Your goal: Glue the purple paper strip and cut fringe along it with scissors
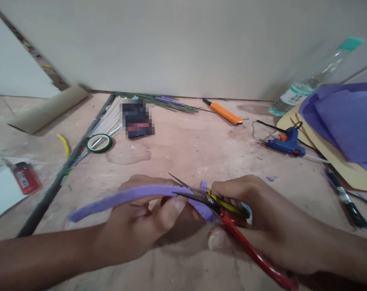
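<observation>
A long strip of purple paper (110,205) runs across my left hand (141,222), pinched between thumb and fingers. Its free end sticks out to the left over my wrist. My right hand (258,218) is closed on a pair of scissors (244,238), one handle red and the other yellow. Their dark blades are parted and lie across the strip near my left thumb, one blade in front and one behind. A small purple piece stands up just behind the scissors' pivot. Part of the strip is hidden by my fingers and the blades.
A green tape roll (100,143), a phone (138,119) and green stems (177,106) lie toward the wall. An orange cutter (225,114), blue glue gun (286,143), leaning bottle (310,87), purple sheets (349,121) and marker (347,198) are rightward. Cardboard tube (50,109) and red bottle (27,178) are left.
</observation>
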Motion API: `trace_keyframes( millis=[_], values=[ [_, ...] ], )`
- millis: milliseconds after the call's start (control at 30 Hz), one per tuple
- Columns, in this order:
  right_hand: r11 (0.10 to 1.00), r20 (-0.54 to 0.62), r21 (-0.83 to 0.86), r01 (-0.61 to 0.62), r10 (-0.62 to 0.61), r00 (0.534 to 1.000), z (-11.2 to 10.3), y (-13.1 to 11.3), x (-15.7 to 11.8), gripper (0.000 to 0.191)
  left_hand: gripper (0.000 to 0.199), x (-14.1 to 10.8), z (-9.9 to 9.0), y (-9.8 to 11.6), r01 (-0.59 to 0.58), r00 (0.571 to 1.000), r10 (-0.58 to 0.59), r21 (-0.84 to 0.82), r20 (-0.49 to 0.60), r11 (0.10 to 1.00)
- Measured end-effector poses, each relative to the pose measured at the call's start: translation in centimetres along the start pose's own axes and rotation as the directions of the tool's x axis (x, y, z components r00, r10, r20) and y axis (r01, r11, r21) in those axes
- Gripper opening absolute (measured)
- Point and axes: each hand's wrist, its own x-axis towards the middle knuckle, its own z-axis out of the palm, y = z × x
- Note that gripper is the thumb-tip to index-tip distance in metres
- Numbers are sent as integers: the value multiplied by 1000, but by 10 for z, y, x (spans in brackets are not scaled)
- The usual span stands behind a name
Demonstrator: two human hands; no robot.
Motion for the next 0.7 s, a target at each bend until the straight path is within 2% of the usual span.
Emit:
trace_keyframes(
  millis=[133,233,333,500,700],
  values=[
    [984,-94,-160,83,-99,991,4,4,-2,21,34,-5,1,-7,-62,998,62,49,5,997],
    [963,-148,-241,119,-157,976,4,3,-5,22,45,-7,2,-10,-118,993,118,25,1,993],
    [935,-191,-331,126,-197,962,3,3,-6,28,44,-5,1,-9,-126,991,124,36,48,991],
    [882,-205,-446,151,-265,942,3,7,-7,33,41,6,0,-1,-204,967,194,47,164,978],
    [868,-206,-474,146,-271,940,3,10,-9,33,43,9,2,1,-235,967,228,45,113,971]
  ],
)
